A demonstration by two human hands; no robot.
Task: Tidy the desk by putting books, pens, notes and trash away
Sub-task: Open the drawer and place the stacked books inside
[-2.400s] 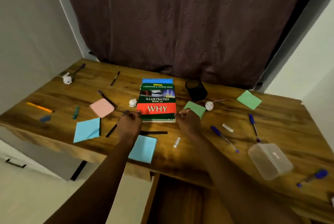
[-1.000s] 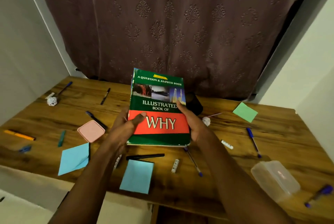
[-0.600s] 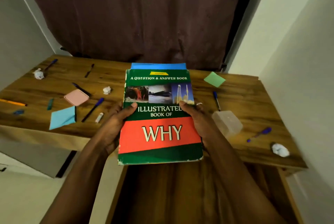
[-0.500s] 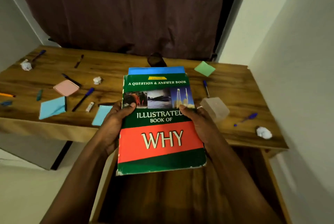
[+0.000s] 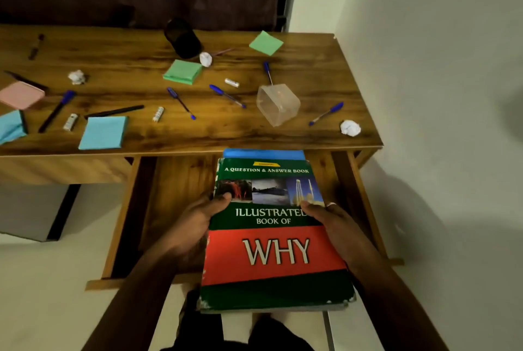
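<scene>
**Two hands clamped on the book, over the open drawer**

Both hands grip one glossy green-and-red softcover book titled "Illustrated Book of WHY" (image 5: pixel 271 234) by its side edges. Left hand (image 5: pixel 195 223): thumb on the cover, fingers hidden underneath. Right hand (image 5: pixel 334 226): thumb on the cover, a pale ring showing, the rest under the book. A flat blue book (image 5: pixel 263 154) sits beneath it, only its far strip visible. Cover corners look worn, near edge scuffed.

The stack is above the pulled-out wooden drawer (image 5: pixel 175 189); whether it touches the drawer floor, cannot tell.

On the grainy brown wooden desk (image 5: pixel 311 67) behind:
- clear plastic rectangular box (image 5: pixel 278 104), tipped on its side
- black cylindrical pen cup (image 5: pixel 182 37), blurred against the dark curtain
- green sticky-note pad (image 5: pixel 183 71), second green square note (image 5: pixel 266 43) near the back
- light blue sticky-note pad (image 5: pixel 104 132) at the front edge; another blue note cut off at frame left
- pink rounded-square lid (image 5: pixel 21 94), partly cut off
- crumpled white paper ball (image 5: pixel 350 127) at the right corner, two more further back
- several blue-capped ballpoint pens and a black pen scattered, well apart; small white cylinders, too small to identify.
</scene>
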